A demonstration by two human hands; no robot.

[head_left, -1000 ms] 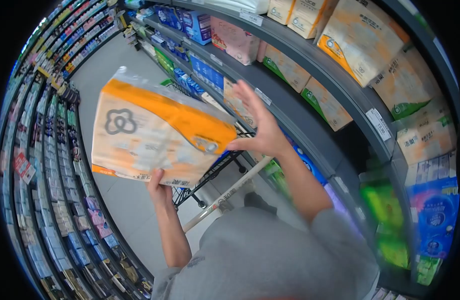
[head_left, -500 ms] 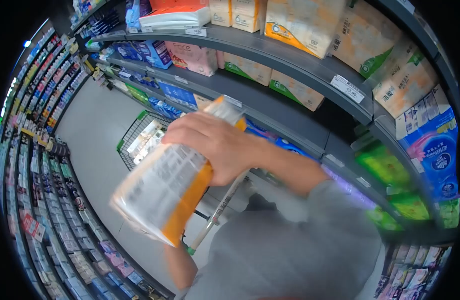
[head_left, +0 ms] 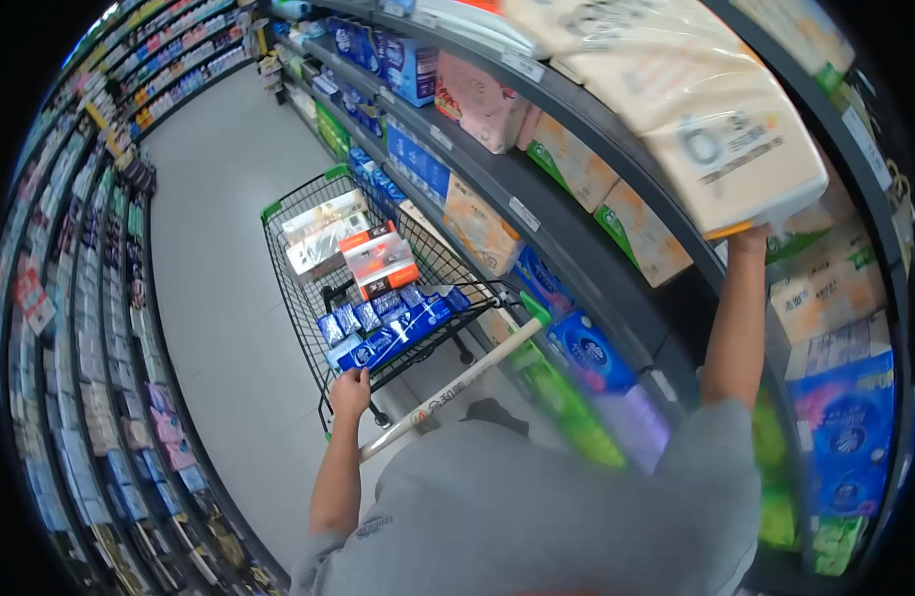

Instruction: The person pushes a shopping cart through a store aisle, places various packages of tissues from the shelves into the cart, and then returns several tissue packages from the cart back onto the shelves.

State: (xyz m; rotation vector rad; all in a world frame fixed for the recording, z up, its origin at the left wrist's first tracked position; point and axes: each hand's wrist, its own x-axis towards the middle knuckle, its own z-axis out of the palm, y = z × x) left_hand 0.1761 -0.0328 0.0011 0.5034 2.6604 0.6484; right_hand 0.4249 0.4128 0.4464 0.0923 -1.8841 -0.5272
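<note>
Head view: the right hand [head_left: 748, 240] supports a tissue pack [head_left: 721, 149] against or near the upper shelf [head_left: 585, 107], fingers hidden, grip unclear; such bulk calls for steady support. The left hand [head_left: 350, 391] curls beside the cart's [head_left: 456, 389] blue pack [head_left: 393, 336], its hold unclear.

A shopping cart [head_left: 301, 316] stands on the aisle floor [head_left: 204, 209] between the left rack [head_left: 80, 328] and the right rack [head_left: 497, 174], its handle [head_left: 448, 392] nearest the shopper. Inside, a far package [head_left: 323, 233], a middle package [head_left: 380, 260] and a near package [head_left: 398, 328] lie in order toward the handle. Before the right rack's upper tier, the right hand [head_left: 751, 240] holds a large pack [head_left: 716, 129]; the left hand [head_left: 350, 392] is at the cart's near left side.
</note>
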